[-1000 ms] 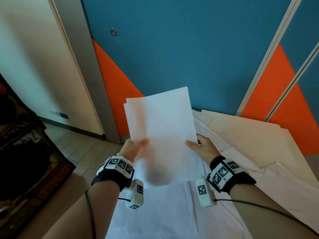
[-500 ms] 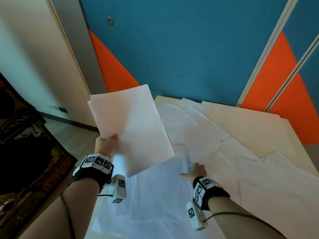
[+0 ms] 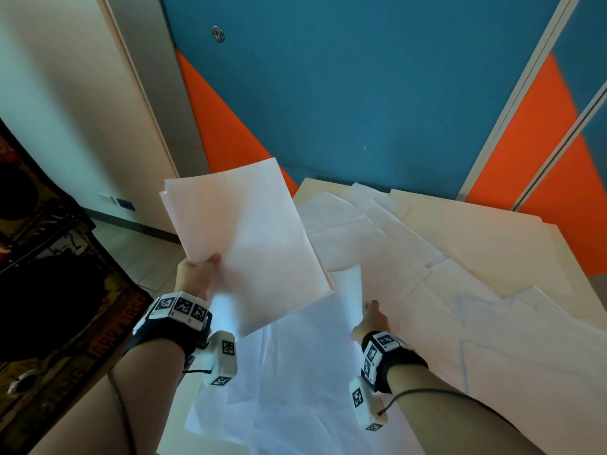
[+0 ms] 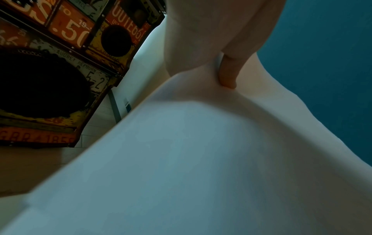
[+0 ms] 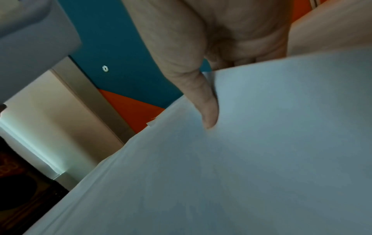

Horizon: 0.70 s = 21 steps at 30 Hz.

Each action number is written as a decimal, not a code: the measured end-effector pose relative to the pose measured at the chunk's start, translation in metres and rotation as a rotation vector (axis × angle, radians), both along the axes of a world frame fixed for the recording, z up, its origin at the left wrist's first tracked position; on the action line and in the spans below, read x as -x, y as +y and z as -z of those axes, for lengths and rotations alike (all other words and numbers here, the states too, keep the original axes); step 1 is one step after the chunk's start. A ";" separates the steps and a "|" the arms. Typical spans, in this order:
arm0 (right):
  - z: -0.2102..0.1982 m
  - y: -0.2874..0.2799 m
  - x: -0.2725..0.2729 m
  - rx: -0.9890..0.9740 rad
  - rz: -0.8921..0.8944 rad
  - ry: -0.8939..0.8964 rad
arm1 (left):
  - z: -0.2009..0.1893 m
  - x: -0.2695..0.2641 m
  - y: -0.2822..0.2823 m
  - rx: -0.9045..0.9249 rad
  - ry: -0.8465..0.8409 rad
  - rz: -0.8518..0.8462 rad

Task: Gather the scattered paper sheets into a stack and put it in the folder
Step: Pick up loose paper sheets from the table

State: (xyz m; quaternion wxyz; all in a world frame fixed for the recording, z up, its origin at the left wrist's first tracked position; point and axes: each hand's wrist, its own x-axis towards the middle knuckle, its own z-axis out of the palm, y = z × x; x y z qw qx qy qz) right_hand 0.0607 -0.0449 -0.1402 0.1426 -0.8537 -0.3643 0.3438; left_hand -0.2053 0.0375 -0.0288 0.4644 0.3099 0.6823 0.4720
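Observation:
My left hand grips a stack of white sheets by its lower left corner and holds it tilted in the air over the table's left edge. In the left wrist view one fingertip presses on the stack. My right hand is down on the table and pinches the edge of a loose sheet, which is partly lifted. My thumb lies on that sheet. Several more sheets lie scattered and overlapping. A cream folder lies at the back right, partly under them.
A dark trunk covered in printed number plates stands on the floor at the left, close to the table. Blue and orange wall panels rise right behind the table's far edge. Tiled floor shows between trunk and table.
One second ago both hands held the stack upright. My right hand has let go and dropped to a sheet on the table; my left hand has carried the stack to the left.

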 end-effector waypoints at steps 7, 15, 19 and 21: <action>-0.049 0.008 -0.061 -0.205 -0.059 0.021 | -0.007 -0.008 -0.004 0.002 0.021 0.003; -0.065 -0.032 -0.127 -0.232 -0.001 0.208 | -0.008 -0.026 -0.008 0.004 0.030 0.038; -0.049 -0.049 -0.108 -0.119 -0.015 0.211 | -0.008 -0.039 -0.012 0.022 0.029 0.066; -0.038 -0.051 -0.088 -0.111 0.000 0.252 | -0.010 -0.047 -0.017 0.031 0.040 0.070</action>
